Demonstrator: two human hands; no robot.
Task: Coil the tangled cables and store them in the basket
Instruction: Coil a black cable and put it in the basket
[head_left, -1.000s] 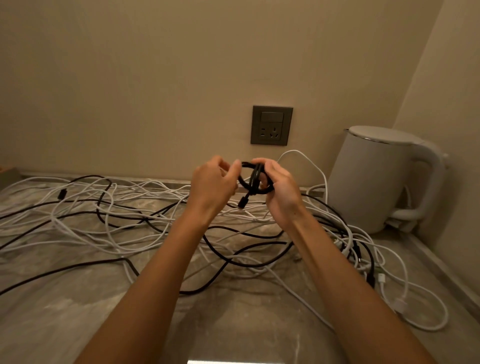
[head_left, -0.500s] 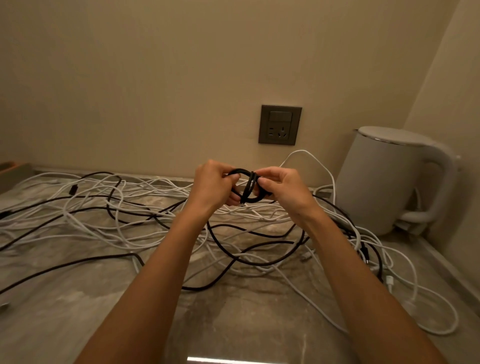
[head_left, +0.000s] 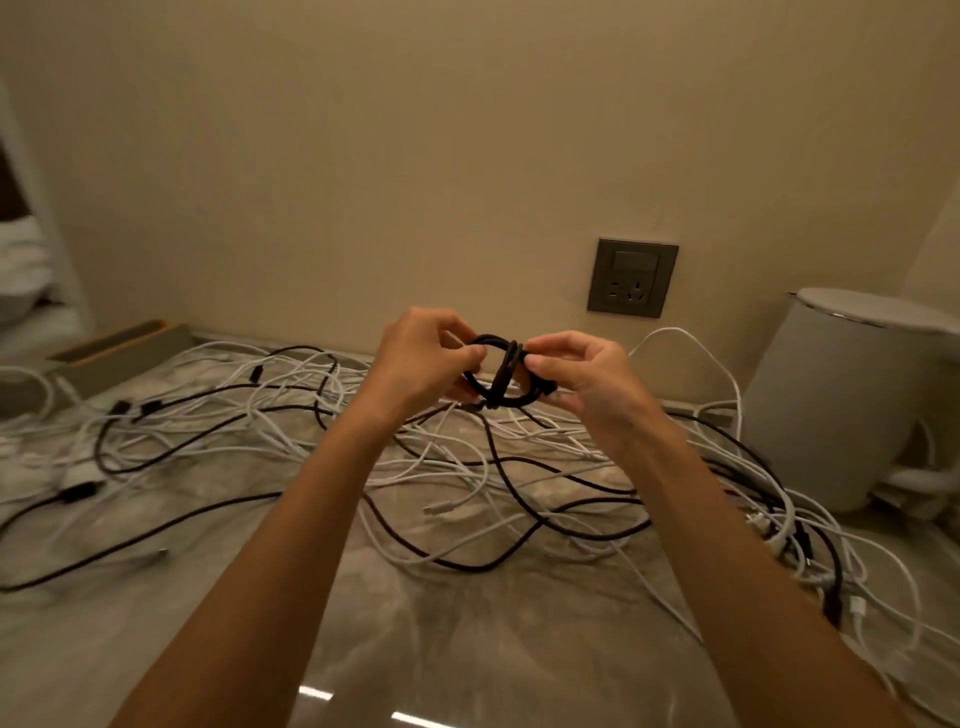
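Observation:
A small black cable coil (head_left: 501, 374), bound across its middle by a wrap of its own cable, hangs in the air above the counter. My left hand (head_left: 421, 358) pinches its left side and my right hand (head_left: 587, 384) pinches its right side. Below them a tangle of white and black cables (head_left: 467, 478) spreads over the marble counter (head_left: 467, 649). A shallow grey basket (head_left: 119, 353) with a wooden rim stands at the far left against the wall.
A white electric kettle (head_left: 841, 405) stands at the right, with cables piled at its base. A grey wall socket (head_left: 632, 278) sits on the wall behind my hands. The counter's right side meets a side wall.
The view has swung left, bringing the basket into sight. Both hands stay on the black coil; its loose plug end no longer dangles, and the wrap now crosses the coil.

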